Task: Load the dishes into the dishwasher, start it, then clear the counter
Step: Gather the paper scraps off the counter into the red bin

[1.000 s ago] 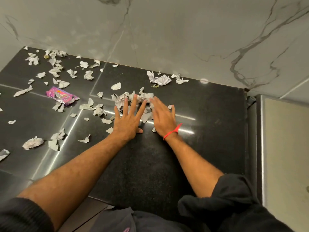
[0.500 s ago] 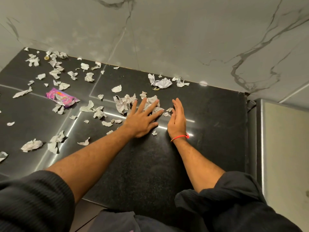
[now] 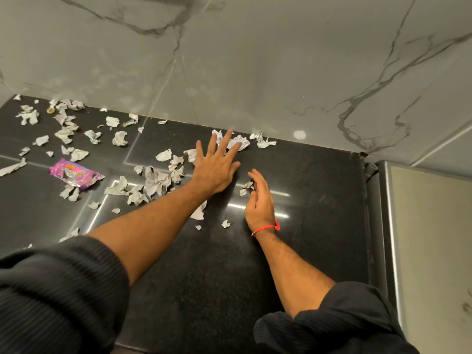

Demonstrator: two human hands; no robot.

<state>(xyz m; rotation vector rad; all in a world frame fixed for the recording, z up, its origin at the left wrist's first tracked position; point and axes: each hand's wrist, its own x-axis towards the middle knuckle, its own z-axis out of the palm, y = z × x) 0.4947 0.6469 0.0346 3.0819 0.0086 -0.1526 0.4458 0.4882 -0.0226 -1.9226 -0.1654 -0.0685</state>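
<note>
Torn, crumpled white paper scraps [image 3: 155, 181] lie scattered over the black counter [image 3: 306, 187]. My left hand [image 3: 215, 166] is stretched far forward with its fingers straight and spread, its fingertips on a crumpled wad [image 3: 240, 143] near the wall. My right hand [image 3: 259, 200] stands on its edge on the counter, fingers loosely bent, beside a few small scraps [image 3: 245, 188]. Neither hand holds anything. A pink foil wrapper [image 3: 74, 173] lies to the left among the scraps.
A grey marble wall [image 3: 255, 60] rises right behind the counter. A steel-edged pale surface [image 3: 429, 238] adjoins the counter at the right. More scraps [image 3: 63, 131] are spread toward the back left corner. Small bits [image 3: 225, 223] lie near my right wrist.
My left hand has reached forward from the middle pile to the wad by the wall. My right hand has turned onto its edge and stayed near the small scraps.
</note>
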